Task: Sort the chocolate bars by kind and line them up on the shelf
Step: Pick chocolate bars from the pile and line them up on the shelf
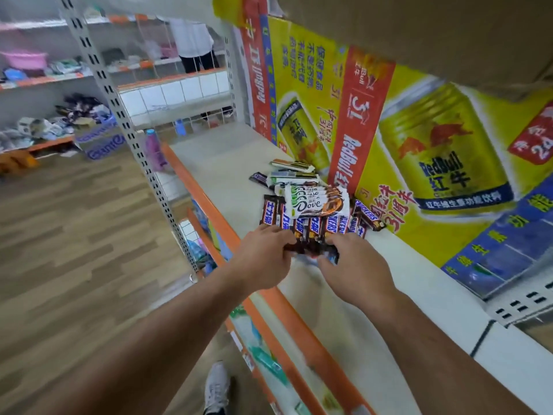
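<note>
A row of brown Snickers bars [317,224] lies side by side on the pale shelf [227,163] with its orange front edge. My left hand [263,256] and my right hand [356,265] both grip the near ends of these bars. A stack of white Dove bars [314,202] rests across the far ends of the Snickers. Behind it lie more white-and-green bars [294,175] and one dark bar [258,178] apart to the left.
A yellow Red Bull carton [434,151] stands along the back of the shelf, close behind the bars. A cardboard box [449,31] hangs overhead. Lower shelves with goods sit below the orange edge. A person stands at far shelving [194,43].
</note>
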